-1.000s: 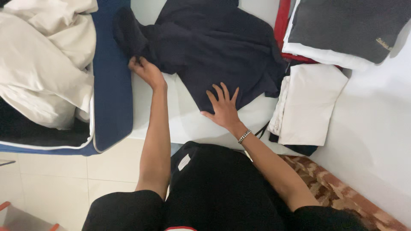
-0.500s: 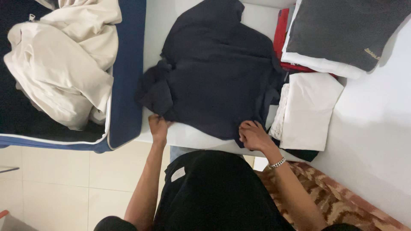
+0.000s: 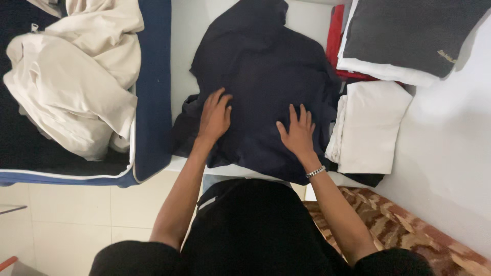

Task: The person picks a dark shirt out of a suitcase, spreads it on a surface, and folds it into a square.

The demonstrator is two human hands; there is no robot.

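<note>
1. Both palms lie flat on a dark navy garment (image 3: 266,76) spread over a white surface (image 3: 184,30); the left hand (image 3: 215,116) rests near the cloth's left edge, the right hand (image 3: 298,134) toward its right side; fingers are spread, gripping nothing.
2. The garment sits between a blue-edged case (image 3: 151,92) holding crumpled cream fabric (image 3: 76,82) and a folded white stack (image 3: 371,125); a grey folded piece (image 3: 409,30) lies above that stack.
3. Smoothing looks to be the step in hand; done well, it likely calls for even pressure sweeping outward from the middle, so creases leave at the edges; the bunched fold under the left wrist seems to need flattening first.
</note>
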